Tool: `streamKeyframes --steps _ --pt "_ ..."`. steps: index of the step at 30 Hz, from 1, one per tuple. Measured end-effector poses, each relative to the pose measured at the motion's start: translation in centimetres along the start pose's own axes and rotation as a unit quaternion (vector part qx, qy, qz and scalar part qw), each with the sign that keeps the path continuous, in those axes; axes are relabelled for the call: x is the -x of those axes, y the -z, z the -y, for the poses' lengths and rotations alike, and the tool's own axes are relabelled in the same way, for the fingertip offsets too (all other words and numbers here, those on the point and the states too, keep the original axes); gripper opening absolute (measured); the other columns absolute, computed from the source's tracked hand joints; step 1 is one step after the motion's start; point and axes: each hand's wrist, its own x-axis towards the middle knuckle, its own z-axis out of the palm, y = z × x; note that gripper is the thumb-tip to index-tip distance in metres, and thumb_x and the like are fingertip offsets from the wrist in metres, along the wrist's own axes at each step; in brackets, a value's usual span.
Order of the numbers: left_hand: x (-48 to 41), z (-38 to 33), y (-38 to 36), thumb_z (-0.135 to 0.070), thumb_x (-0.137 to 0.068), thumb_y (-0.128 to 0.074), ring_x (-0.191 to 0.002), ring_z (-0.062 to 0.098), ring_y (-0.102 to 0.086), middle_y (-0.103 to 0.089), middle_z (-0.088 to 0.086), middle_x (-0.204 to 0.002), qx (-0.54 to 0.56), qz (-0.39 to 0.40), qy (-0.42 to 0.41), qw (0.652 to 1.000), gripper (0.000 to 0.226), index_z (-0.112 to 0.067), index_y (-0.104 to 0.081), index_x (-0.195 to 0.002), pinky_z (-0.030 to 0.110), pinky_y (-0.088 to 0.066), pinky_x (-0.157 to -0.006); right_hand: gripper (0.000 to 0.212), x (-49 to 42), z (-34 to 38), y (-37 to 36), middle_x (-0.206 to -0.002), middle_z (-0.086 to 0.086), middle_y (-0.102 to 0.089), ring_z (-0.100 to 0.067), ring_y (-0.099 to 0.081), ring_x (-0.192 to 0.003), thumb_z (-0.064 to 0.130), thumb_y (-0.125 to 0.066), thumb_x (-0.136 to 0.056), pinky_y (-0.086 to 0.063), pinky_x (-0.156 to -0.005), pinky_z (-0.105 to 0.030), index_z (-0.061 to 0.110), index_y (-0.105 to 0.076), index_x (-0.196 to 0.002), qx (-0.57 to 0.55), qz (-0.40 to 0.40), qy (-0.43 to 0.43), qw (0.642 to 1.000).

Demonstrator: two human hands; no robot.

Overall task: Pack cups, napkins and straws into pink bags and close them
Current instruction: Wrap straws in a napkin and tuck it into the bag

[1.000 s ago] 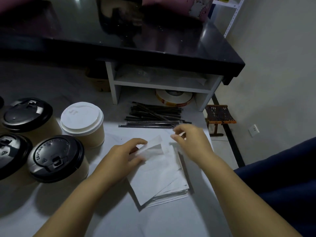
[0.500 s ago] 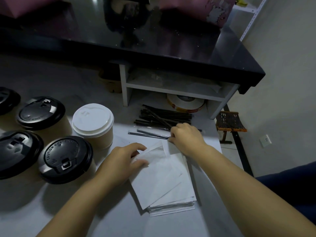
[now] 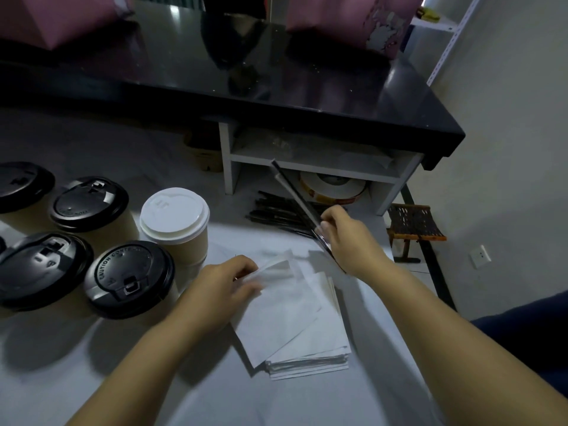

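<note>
Left hand (image 3: 224, 284) is down on the napkins, fingers curled, pinching the far left corner of the top napkin (image 3: 276, 299), and that corner peels up off the napkin stack (image 3: 319, 348). Right hand (image 3: 347, 238) is closed around one wrapped straw (image 3: 295, 195), gripping it at its near end. The straw slants up and away to the left, its far tip in the air in front of the white shelf unit (image 3: 307, 167). Right beneath it, the straw pile (image 3: 273, 213) lies flat on the white work surface (image 3: 92, 379), just far of the napkins.

The stack sits near centre, between the two forearms, its sheets fanned a little askew. Over on the left stand the cups: a white-lidded cup (image 3: 175, 216) closest to the napkins, a black-lidded cup (image 3: 129, 278) just near and left of it, and more black-lidded ones (image 3: 89, 199) running off toward the left edge.

At the far side, a glossy black table (image 3: 307, 87) carries two pink bags, one far left (image 3: 61, 16) and one far right (image 3: 347, 20). A tape roll (image 3: 332, 186) is tucked under the shelf. On the floor to the right there's a small stool (image 3: 412, 222), with a wall socket (image 3: 479, 256) beyond it.
</note>
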Motion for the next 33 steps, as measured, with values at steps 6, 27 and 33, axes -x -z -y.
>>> streamKeyframes --steps 6,27,33 --pt "1.3 -2.4 1.8 -0.024 -0.081 -0.067 -0.072 0.0 -0.057 -0.064 -0.017 -0.076 -0.018 -0.042 -0.052 0.998 0.007 -0.024 -0.061 -0.084 0.02 -0.043 -0.065 0.016 0.4 1.7 1.3 -0.084 0.008 -0.057 -0.013 -0.055 -0.078 0.023 -0.038 -0.099 -0.046 -0.067 -0.032 0.022 -0.054 -0.102 -0.027 -0.025 0.038 0.999" --pt "13.6 -0.4 22.5 -0.026 -0.076 -0.059 -0.076 -0.014 -0.054 -0.058 -0.029 -0.078 -0.126 -0.238 -0.107 0.957 0.009 -0.03 -0.062 -0.083 0.001 -0.036 -0.066 0.021 5.2 23.1 -0.9 -0.093 0.005 -0.054 -0.003 -0.051 -0.083 0.017 -0.048 -0.096 -0.038 -0.071 -0.007 0.017 -0.064 -0.11 -0.094 -0.073 0.187 0.975" --pt "21.1 6.1 30.0 -0.023 -0.075 -0.061 -0.074 -0.008 -0.056 -0.062 -0.025 -0.075 -0.152 -0.272 -0.103 0.945 0.006 -0.023 -0.064 -0.081 0.004 -0.037 -0.066 0.021 6.7 33.4 -6.3 -0.098 -0.004 -0.062 -0.021 -0.06 -0.086 0.016 -0.055 -0.093 -0.047 -0.077 -0.031 0.013 -0.067 -0.11 -0.077 -0.094 0.226 0.967"
